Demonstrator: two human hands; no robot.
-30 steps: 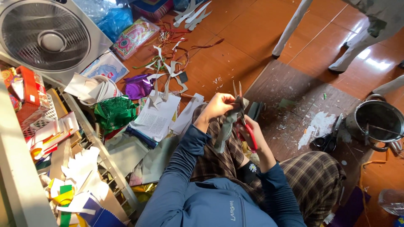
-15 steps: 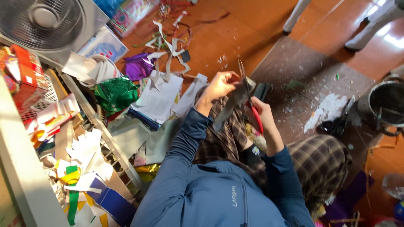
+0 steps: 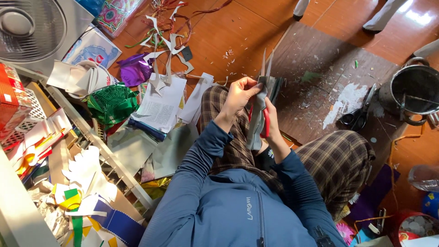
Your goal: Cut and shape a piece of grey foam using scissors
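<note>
One left hand (image 3: 238,96) gripped one grey paper strip (image 3: 256,120) above the lap; one right hand (image 3: 270,120) closed on one pair of red scissors (image 3: 265,77). Beyond, on the wooden floor (image 3: 228,32): one black scissors (image 3: 359,114), one pot (image 3: 414,89), one fan (image 3: 27,27).

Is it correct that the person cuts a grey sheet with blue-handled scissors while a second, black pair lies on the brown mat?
Not quite: the scissors in the right hand have red handles, as the head view shows. The rest stands: grey sheet, black pair, brown mat.
</note>
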